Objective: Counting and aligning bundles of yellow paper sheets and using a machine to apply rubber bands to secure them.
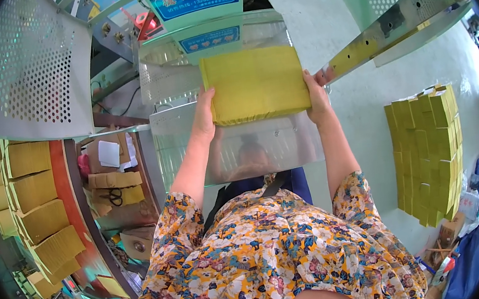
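A thick rectangular stack of yellow paper (256, 85) is held level between my two hands in front of me. My left hand (206, 113) presses on its left edge, thumb up along the side. At the opposite edge, my right hand (317, 102) grips in the same way. The undersides of the fingers are partly hidden. Below the stack lies a shiny metal tray (181, 156) that mirrors my arms; whether the stack touches it I cannot tell. Just beyond is a clear plastic guard (163, 52) on a pale green machine (194, 14).
Perforated metal panels flank the machine, one at left (30, 73), and a metal bar (390, 23) slants in from the right. Yellow bundles (426, 152) are piled on the floor at right. At left are more paper stacks (34, 190) and black scissors (114, 196) on a shelf.
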`<state>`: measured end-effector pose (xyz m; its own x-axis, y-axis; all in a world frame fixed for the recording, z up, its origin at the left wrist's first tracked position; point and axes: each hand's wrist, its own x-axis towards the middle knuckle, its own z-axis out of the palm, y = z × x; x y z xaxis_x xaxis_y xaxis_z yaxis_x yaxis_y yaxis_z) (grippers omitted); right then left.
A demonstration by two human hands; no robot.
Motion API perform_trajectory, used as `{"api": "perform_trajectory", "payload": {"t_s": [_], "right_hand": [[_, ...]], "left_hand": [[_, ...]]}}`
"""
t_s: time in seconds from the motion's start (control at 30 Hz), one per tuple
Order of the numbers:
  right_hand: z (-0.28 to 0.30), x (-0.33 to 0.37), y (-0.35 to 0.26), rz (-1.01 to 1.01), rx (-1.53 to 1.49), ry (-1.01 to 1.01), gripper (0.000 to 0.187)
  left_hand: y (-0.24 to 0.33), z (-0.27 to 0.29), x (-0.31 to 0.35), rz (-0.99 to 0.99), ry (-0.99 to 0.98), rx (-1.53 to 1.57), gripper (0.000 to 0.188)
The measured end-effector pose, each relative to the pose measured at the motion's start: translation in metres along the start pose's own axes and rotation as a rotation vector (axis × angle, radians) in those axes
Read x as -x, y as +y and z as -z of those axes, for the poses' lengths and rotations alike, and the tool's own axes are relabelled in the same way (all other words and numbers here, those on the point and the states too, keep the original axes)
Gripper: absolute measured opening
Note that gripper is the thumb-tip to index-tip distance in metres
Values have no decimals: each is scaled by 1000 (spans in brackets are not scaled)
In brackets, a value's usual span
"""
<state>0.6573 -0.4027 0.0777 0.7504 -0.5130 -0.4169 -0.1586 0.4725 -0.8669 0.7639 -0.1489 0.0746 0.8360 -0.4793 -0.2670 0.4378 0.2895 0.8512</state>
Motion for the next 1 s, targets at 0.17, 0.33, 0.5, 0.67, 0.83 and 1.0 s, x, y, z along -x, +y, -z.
{"api": "perform_trajectory", "payload": {"t_s": [0.17,0.33,0.5,0.67,0.83,1.0], "right_hand": [[-7,4,3,21,-73,-50,31],[-26,23,-4,57,0,-66,46],[-30,23,6,76,60,-127,53],[-17,9,26,69,72,-213,57],[-27,13,14,42,-5,-260,58],[-17,-4,19,29,-84,-201,56]], "left_hand": [[-1,7,4,23,43,18,53],[-3,13,5,0,9,3,52],[-11,30,7,-39,68,-20,49],[-8,25,12,-19,42,-34,49],[-17,22,2,-20,113,-13,47],[-26,12,-11,-26,83,-13,47]]}}
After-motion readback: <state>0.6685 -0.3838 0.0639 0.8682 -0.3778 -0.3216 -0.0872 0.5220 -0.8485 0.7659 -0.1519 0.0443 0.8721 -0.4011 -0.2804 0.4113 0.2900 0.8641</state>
